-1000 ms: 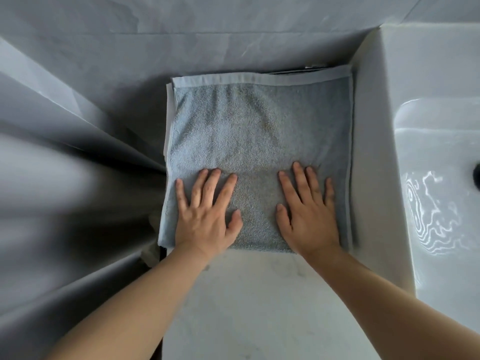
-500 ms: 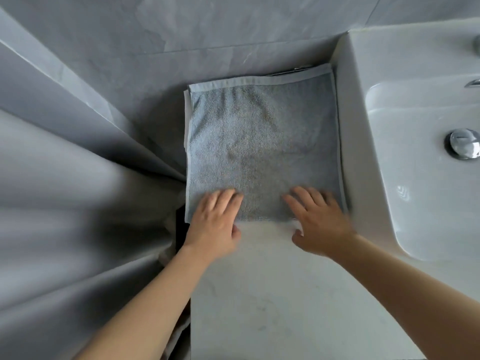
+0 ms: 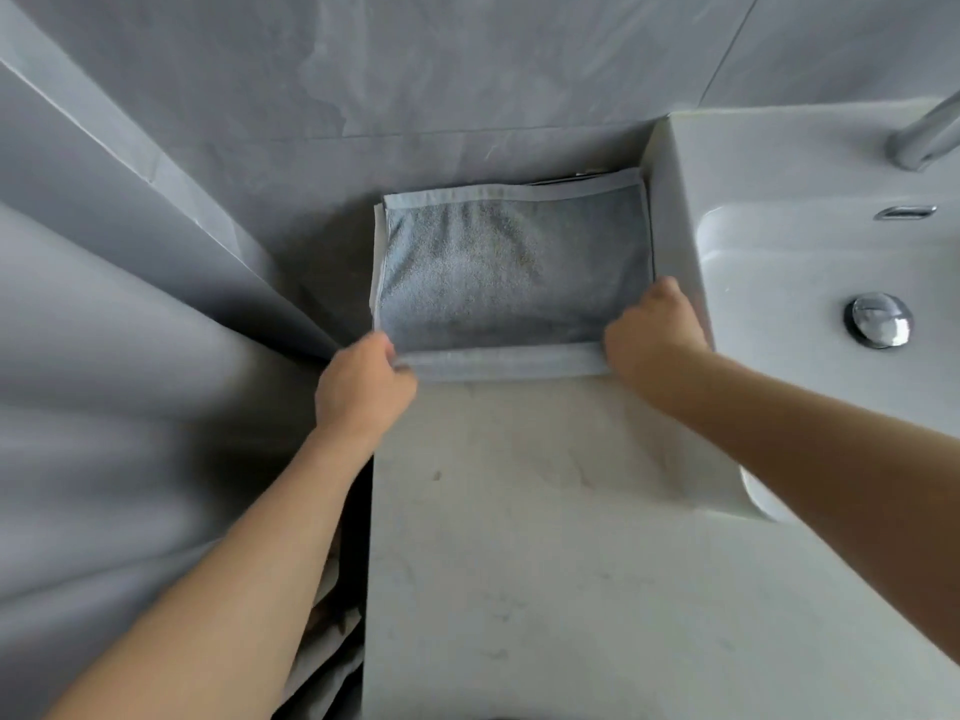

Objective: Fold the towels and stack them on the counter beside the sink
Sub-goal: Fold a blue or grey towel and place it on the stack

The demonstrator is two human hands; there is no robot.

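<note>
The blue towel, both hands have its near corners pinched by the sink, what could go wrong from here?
1. The left hand grips its corner right at the counter edge, so a slip may drop that side off the counter.
2. The blue towel lies tight against the sink wall; the right hand may snag there, leaving a skewed fold.

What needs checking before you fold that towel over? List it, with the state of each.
1. Left hand grips the near left corner: ok.
2. Right hand grips the near right corner: ok.
3. Near hem lifted evenly: cannot tell.
4. Towel square to the sink wall: ok.
5. Far hem flat: ok.
6. Something dark pokes out behind the far hem: cannot tell what.
</note>
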